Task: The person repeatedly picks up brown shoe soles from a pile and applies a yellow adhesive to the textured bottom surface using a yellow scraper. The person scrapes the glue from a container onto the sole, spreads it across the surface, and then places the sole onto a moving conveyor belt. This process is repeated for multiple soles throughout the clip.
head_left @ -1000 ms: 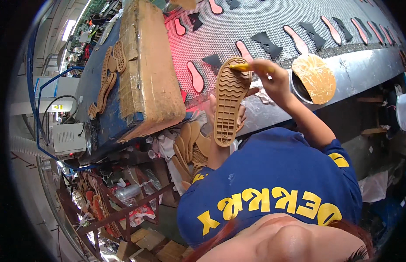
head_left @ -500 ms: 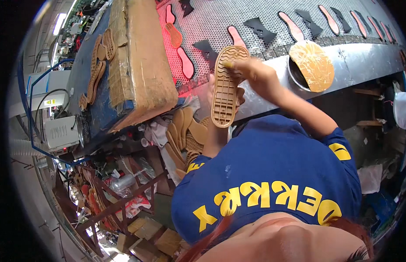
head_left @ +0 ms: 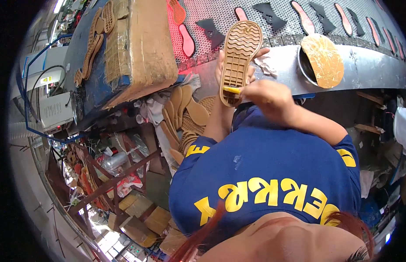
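Observation:
My left hand [head_left: 219, 65] grips a tan rubber shoe sole [head_left: 239, 59] from behind and holds it upright, tread side facing me, over the edge of a metal bench. My right hand [head_left: 269, 97] is closed on a small yellow brush [head_left: 232, 90]. The brush tip touches the sole's near, lower end. Only the fingertips of my left hand show around the sole's edges.
A mesh conveyor belt [head_left: 273, 11] behind carries red and dark insole pieces. A round can with a glue-smeared lid [head_left: 323, 61] sits right of the sole. A large cardboard box [head_left: 142, 48] lies to the left. Several tan soles [head_left: 185, 115] are stacked below the bench.
My right hand with the brush has moved from the sole's far top end down to its near end. The sole now sits higher and more centred in view.

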Tool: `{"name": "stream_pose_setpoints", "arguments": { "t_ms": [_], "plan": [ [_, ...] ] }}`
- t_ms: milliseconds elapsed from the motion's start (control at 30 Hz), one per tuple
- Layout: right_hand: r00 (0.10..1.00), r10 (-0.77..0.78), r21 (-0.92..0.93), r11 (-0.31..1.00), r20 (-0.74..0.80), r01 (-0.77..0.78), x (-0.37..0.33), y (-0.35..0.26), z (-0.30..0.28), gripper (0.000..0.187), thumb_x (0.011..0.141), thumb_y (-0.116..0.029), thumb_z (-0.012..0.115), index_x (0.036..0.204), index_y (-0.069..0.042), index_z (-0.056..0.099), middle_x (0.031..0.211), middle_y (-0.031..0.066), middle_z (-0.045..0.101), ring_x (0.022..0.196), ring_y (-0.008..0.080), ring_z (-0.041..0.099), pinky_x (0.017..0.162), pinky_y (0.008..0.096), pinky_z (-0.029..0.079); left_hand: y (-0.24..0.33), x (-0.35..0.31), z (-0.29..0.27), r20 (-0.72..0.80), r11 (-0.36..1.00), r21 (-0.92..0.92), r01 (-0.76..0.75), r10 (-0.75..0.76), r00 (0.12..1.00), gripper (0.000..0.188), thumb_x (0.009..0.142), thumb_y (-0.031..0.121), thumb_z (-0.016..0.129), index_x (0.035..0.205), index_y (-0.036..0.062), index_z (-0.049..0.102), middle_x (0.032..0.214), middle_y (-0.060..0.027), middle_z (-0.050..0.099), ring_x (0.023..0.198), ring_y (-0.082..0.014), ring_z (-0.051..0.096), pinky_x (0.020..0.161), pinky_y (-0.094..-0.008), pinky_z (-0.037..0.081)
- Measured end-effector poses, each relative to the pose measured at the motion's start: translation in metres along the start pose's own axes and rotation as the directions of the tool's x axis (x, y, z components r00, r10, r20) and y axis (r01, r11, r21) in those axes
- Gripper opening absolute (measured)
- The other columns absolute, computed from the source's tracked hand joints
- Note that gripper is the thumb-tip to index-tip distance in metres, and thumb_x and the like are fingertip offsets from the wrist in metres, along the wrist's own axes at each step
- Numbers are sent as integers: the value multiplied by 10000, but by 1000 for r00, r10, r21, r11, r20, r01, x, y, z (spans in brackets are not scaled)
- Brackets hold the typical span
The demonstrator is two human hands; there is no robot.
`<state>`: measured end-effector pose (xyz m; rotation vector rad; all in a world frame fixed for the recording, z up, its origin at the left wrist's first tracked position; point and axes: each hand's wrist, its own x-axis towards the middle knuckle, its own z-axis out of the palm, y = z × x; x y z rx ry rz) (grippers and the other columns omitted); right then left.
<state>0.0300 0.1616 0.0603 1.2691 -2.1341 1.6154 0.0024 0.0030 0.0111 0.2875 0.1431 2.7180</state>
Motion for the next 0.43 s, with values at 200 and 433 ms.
{"name": "stream_pose_setpoints", "arguments": {
  "t_ms": [200,433],
  "plan": [
    [963,66,-47,996,-263,-81,28,48,-10,239,808,68,631,1027,-27,648,889,140,687,798,278,695,691,333,549,-2,-12,-15,-350,989,145,21,31,936,820,940,630,359,1494,42,220,1420,-397,297,754,-272,627,528,-384,554],
    [922,363,503,827,-139,-249,-10,32,-16,260,915,-15,598,1160,-103,609,986,91,689,917,298,698,820,301,538,15,2,-35,75,996,-76,-56,62,995,900,921,650,400,1518,42,111,1489,-379,146,843,-332,676,603,-426,596]
  ]
}}
